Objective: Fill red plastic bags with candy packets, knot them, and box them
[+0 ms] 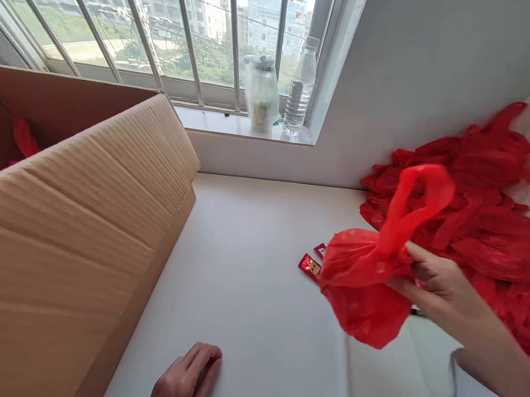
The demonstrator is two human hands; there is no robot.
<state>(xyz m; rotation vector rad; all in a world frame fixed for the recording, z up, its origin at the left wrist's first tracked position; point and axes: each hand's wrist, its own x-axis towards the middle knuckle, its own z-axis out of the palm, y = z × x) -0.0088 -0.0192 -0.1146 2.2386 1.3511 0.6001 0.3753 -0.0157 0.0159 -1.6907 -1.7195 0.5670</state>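
My right hand (441, 291) reaches in from the right, fingers closed on a red plastic bag (365, 288). The bag is rounded and full-looking, gathered at the neck, with its loop handles sticking up. It is held above the white tabletop (246, 273), and its contents are hidden. Low in the middle, my left hand (184, 382) rests near the table surface with its fingers curled in, and nothing shows in it. Partly behind the bag lie small red packets (309, 266).
A large open cardboard box (72, 233) fills the left, with some red plastic (25, 138) inside. Many red bags (495, 214) are heaped at the right against the wall. On the sill of the barred window stand a water bottle (300, 93) and a plastic-wrapped jar (262, 98).
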